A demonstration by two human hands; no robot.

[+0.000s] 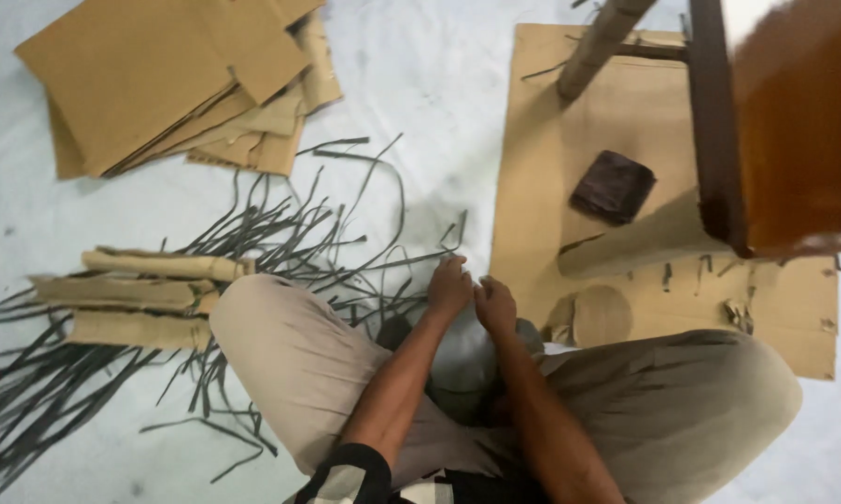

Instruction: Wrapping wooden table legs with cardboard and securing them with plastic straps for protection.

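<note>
I sit cross-legged on a pale floor [420, 84]. My left hand [449, 285] and my right hand [495, 304] meet just in front of my knees, fingers curled together. They seem to pinch something small and dark, likely the end of a thin black strip [397, 261], but the thing itself is too small to tell. Several long black strips [280, 229] fan out over the floor to the left of my hands.
A stack of flat cardboard sheets [173, 75] lies at the far left. Rolled cardboard bundles [140, 294] rest by my left knee. A large cardboard sheet [626, 121] on the right bears a dark wallet-like pad [613, 186], a cardboard disc [601, 315] and wooden furniture legs [717, 121].
</note>
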